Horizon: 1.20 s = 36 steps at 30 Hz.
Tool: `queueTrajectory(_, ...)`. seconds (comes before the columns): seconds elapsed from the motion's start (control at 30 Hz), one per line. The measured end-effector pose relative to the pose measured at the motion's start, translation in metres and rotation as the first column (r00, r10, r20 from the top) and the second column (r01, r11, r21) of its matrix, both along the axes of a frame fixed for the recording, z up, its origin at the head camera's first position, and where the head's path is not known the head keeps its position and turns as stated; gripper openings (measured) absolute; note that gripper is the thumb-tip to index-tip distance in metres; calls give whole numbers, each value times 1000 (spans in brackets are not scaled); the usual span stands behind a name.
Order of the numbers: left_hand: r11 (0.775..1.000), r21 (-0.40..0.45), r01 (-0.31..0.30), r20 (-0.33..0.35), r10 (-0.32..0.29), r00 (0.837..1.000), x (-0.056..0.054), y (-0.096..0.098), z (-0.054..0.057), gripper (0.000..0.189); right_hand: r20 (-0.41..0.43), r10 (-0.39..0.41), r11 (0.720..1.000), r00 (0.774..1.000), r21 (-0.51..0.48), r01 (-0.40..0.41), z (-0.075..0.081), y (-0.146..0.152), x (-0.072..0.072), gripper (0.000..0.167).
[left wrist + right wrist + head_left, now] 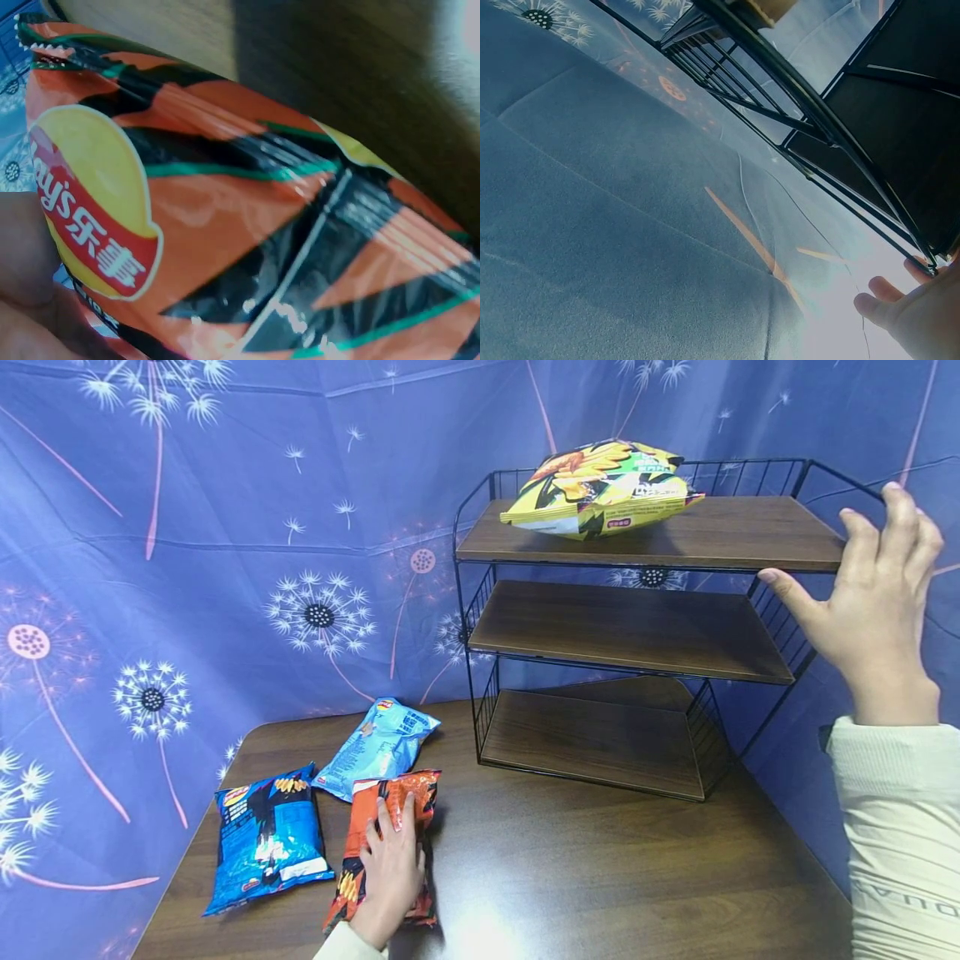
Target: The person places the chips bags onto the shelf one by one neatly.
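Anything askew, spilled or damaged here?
Nothing stands out. The orange bag, blue bag and light-blue bag lie at differing angles on the table, the yellow bag on the rack; no spill or tear shows.

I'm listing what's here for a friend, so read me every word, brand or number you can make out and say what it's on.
"ay's 乐事": badge on the orange bag, left wrist view; first letter unclear at the edge.
Perhaps "UA": right sleeve, other letters unclear.
Yellow bag, dark blue bag, light blue bag: printing too small or blurred.
No numbers readable.
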<state>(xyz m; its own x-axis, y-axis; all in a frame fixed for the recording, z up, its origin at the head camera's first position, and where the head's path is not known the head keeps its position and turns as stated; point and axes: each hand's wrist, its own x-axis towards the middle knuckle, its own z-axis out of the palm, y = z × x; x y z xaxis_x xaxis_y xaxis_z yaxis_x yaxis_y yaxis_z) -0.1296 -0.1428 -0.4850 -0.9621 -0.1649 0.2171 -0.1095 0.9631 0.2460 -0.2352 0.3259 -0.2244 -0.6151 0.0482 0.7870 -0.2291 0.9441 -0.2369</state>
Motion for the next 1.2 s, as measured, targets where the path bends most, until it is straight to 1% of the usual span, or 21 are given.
queueTrajectory(0.13,999,47,14,-25,-13,1000,-1,1,7,73,-1,2,1000,1000,-3,-2,0,0,0,102)
queueTrajectory(0.23,995,98,20,-36,-16,999,-3,1,13,72,3,1,1000,1000,-2,-1,0,0,0,103)
queueTrajectory(0.4,977,210,32,4,-34,999,-8,-2,21,70,20,-8,1000,1000,-7,8,0,-1,1,102)
queueTrajectory(0.5,965,258,38,7,-42,999,-11,-3,24,71,14,-7,1000,1000,-8,7,0,-1,1,101)
queueTrajectory(0.63,956,290,46,-21,-41,999,-13,-3,27,70,-1,-6,1000,1000,-9,6,0,-1,0,102)
queueTrajectory(0.8,949,309,56,-35,-47,998,-14,-4,28,69,0,-8,1000,1000,-12,8,0,-1,-1,102)
queueTrajectory(0.87,947,315,71,-57,-56,997,-15,-5,27,69,4,-10,1000,1000,-10,10,0,-1,-1,102)
queueTrajectory(0.93,943,321,94,-96,-66,993,-16,-5,27,69,11,-11,1000,1000,-10,12,0,-1,0,102)
queueTrajectory(1.07,931,339,137,-173,-82,981,-18,-5,27,68,10,-13,1000,1000,-4,13,0,-1,0,102)
queueTrajectory(1.2,922,346,175,-224,-100,969,-20,-5,29,67,12,-18,1000,1000,-2,18,0,-2,0,103)
